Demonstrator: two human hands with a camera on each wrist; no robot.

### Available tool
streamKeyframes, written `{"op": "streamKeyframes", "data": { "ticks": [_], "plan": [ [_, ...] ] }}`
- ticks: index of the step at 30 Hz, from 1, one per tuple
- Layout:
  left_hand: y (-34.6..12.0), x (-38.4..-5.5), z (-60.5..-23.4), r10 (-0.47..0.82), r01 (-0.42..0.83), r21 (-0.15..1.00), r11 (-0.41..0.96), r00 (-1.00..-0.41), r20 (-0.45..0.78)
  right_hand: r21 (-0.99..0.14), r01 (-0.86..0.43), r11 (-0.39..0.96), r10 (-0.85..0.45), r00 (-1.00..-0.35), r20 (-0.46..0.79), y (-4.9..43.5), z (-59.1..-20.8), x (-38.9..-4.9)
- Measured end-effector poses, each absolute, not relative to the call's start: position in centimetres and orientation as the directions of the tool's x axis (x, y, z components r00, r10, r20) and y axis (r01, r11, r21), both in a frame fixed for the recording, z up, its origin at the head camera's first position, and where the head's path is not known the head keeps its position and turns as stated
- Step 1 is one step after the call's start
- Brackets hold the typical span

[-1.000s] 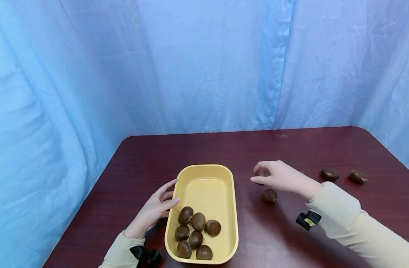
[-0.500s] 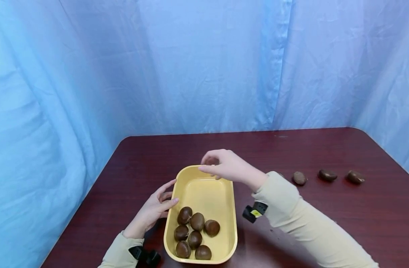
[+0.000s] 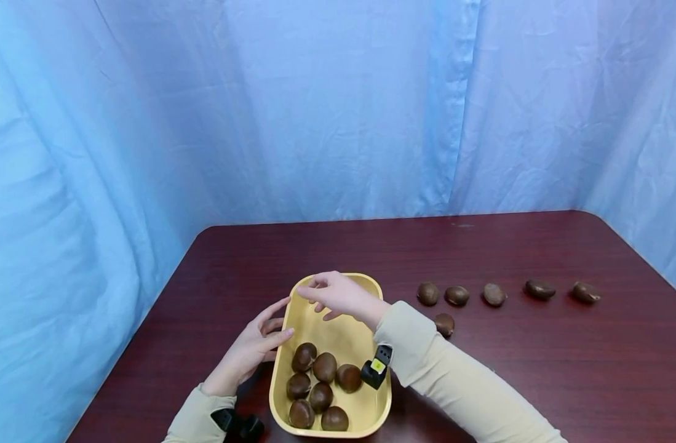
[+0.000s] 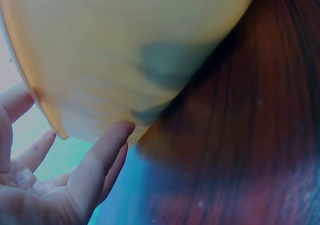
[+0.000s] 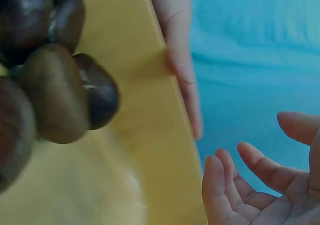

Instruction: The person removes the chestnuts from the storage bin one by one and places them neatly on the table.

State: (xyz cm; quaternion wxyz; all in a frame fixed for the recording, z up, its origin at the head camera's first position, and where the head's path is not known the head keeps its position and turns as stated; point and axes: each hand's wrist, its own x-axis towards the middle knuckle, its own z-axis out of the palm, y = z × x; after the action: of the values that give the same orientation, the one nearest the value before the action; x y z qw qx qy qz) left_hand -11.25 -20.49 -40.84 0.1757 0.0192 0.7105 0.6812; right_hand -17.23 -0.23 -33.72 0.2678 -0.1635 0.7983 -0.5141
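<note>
My left hand rests against the left side of a yellow tray. Its fairly straight fingers touch the tray's outer wall in the left wrist view. Several brown chestnuts lie together in the near part of this tray. Above the far left part hovers my right hand, its fingers spread and slightly bent. Nothing shows between them in the right wrist view, where the chestnuts sit at upper left. To the right, more chestnuts form a row on the table, with a single chestnut nearer, partly hidden by the sleeve.
The dark red-brown table extends around the tray, widest toward the right. Blue curtains hang behind it and along both sides. Small black cameras are strapped at both wrists.
My right hand has left a chestnut at the row's left end, which now lies uncovered, and moved left over the tray. My left hand stays at the tray's side.
</note>
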Motion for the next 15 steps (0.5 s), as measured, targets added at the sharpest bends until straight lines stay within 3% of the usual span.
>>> {"op": "streamKeyframes", "data": {
  "ticks": [9,15],
  "plan": [
    [-20.5,-11.1,-41.0,0.281,-0.217,0.974,0.066,-0.932,-0.227,-0.864,0.031,0.502,-0.549,-0.76,-0.347,-0.5,-36.6,-17.2],
    [-20.6,-11.1,-40.9,0.283,-0.218,0.974,0.06,-0.932,-0.226,-0.838,-0.052,0.543,-0.605,-0.717,-0.347,-0.9,-37.8,-17.2]
  ]
}}
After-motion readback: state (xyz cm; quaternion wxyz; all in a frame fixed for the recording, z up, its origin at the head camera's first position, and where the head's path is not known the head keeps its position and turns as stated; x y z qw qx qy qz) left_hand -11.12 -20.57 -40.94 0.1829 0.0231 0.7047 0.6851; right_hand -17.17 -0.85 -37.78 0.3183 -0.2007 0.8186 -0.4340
